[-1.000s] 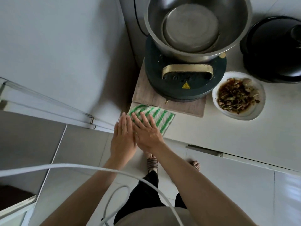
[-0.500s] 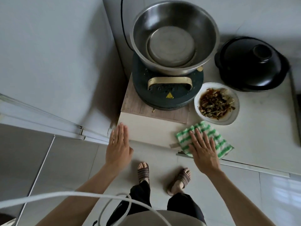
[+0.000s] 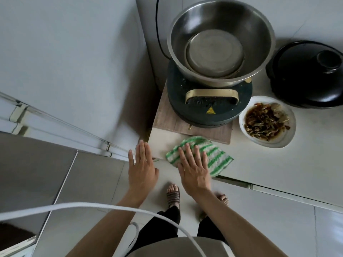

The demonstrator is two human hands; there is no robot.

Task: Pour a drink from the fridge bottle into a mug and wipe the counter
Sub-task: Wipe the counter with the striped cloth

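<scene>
A green-and-white striped cloth (image 3: 213,154) lies near the front left corner of the white counter (image 3: 278,164). My right hand (image 3: 193,167) presses flat on the cloth's left half, fingers spread. My left hand (image 3: 142,169) hovers open just off the counter's left front corner, palm down, holding nothing. No bottle or mug is in view.
Behind the cloth, a wooden board (image 3: 167,117) carries a dark round stove (image 3: 209,106) with a steel bowl (image 3: 220,39) on it. A white dish (image 3: 289,134) of food scraps and a black lidded pot (image 3: 308,75) stand to the right. The grey fridge (image 3: 74,62) is on the left.
My right hand has slid the cloth leftward along the counter's front edge toward the corner. My left hand has stayed by the corner.
</scene>
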